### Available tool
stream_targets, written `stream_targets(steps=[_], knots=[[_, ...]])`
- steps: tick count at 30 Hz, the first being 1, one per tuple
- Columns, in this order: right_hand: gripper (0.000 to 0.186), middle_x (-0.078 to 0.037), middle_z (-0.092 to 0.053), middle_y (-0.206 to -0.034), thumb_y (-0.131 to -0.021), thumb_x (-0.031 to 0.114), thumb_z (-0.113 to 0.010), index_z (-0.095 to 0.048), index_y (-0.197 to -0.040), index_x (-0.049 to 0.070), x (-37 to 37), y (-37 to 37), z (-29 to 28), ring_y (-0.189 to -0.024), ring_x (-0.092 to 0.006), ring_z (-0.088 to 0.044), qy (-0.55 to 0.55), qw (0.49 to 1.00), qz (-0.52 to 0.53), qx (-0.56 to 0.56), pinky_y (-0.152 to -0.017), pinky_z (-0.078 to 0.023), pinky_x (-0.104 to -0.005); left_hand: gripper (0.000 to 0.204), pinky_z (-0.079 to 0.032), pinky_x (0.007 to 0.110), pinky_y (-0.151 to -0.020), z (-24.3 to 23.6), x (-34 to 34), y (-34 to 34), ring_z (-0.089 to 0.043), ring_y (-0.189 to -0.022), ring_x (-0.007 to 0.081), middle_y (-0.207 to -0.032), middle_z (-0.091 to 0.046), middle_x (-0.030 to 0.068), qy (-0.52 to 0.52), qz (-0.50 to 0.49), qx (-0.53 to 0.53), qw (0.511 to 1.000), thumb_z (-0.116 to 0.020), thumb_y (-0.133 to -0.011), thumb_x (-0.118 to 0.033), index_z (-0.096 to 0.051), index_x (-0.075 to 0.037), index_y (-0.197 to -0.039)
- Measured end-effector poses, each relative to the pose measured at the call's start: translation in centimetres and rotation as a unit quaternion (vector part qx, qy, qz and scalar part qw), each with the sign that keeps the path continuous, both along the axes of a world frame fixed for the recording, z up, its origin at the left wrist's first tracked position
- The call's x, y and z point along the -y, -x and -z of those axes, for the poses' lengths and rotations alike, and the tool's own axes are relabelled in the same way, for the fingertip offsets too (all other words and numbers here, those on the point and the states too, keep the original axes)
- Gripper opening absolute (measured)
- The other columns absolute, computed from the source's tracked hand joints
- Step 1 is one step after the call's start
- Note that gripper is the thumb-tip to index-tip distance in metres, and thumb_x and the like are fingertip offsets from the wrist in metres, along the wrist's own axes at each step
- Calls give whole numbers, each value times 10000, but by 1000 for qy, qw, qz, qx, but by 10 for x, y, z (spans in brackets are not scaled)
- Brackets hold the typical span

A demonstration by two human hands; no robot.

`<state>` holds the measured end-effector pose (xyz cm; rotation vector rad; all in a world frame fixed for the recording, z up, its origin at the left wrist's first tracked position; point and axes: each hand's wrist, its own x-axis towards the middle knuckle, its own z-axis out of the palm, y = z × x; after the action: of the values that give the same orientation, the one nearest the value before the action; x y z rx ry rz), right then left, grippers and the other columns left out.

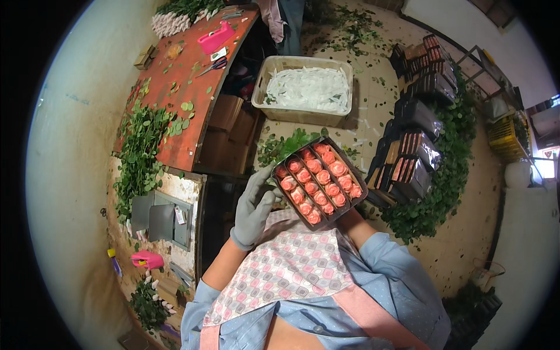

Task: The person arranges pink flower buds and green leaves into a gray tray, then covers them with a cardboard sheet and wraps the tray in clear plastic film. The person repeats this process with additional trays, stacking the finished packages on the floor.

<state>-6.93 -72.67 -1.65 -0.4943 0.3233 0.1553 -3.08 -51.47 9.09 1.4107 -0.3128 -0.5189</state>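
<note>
In front of my apron hangs a bunch of coral-pink roses (318, 184), packed in tight rows with dark dividers inside a square dark wrap. Green leaves (291, 143) stick out past its far left edge. My left hand (252, 207), in a grey glove, is at the bunch's left side, its fingers stretched upward and apart and the fingertips near the wrap's corner. From the right, my right forearm (357, 226) runs in under the bunch. The wrap hides my right hand, which bears the bunch from below.
A pale crate (261, 96) of white strips stands ahead. On the left, a red table (175, 111) holds scissors (214, 65), a pink tape dispenser (216, 38) and leafy stems (140, 140). Wrapped rose bunches (408, 151) lie stacked on the right floor. Another person (290, 23) stands far off.
</note>
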Motion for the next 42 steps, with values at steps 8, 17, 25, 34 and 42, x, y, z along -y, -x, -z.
stream_targets(steps=[8, 17, 25, 34, 42], knots=[[369, -77, -732, -1200, -1036, 291, -532, -674, -1278, 51, -3, -12, 7, -1034, -211, -716, 5, 1000, 15, -9, -974, -576, -395, 557, -539, 303, -936, 9, -5, -23, -627, -1075, 117, -1405, -526, 74, 40, 16, 12, 999, -526, -1065, -120, -356, 29, -1574], [372, -72, -730, -1206, -1034, 297, -541, -670, -1284, 54, -35, -54, 34, -1033, -207, -717, -42, 998, 33, -35, -974, -580, -397, 548, -482, 295, -992, 13, -53, -55, -629, -1088, 135, -1294, -656, 95, 15, -69, 30, 997, -542, -1071, -363, -518, 41, -1441], [368, -61, -727, -1202, -1021, 303, -571, -668, -1282, 62, -15, -127, 67, -1032, -202, -720, -38, 995, 53, 75, -953, -596, -407, 489, -459, 380, -1074, 37, -134, -120, -577, -1223, 224, -1337, -602, 116, 164, -152, 71, 972, -449, -1058, -351, -570, 16, -1357], [339, -37, -684, -1163, -971, 187, -691, -630, -1267, 32, 126, -131, -9, -1045, -104, -633, 584, 761, 224, 175, -905, -550, -302, 673, -496, 464, -1069, 37, -50, -150, -609, -1201, 287, -1278, -603, 152, -24, -190, 105, 976, -485, -1037, -552, -529, 20, -1389], [390, -131, -666, -1348, -1067, 194, -471, -595, -1374, -11, 389, -92, 39, -1237, -245, -630, 598, 719, 352, 27, -1089, -474, -359, 252, -490, 266, -652, 172, 46, -125, -588, -743, 120, -858, -614, 16, -103, -16, -146, 984, -533, -1092, -289, -645, -63, -1096]])
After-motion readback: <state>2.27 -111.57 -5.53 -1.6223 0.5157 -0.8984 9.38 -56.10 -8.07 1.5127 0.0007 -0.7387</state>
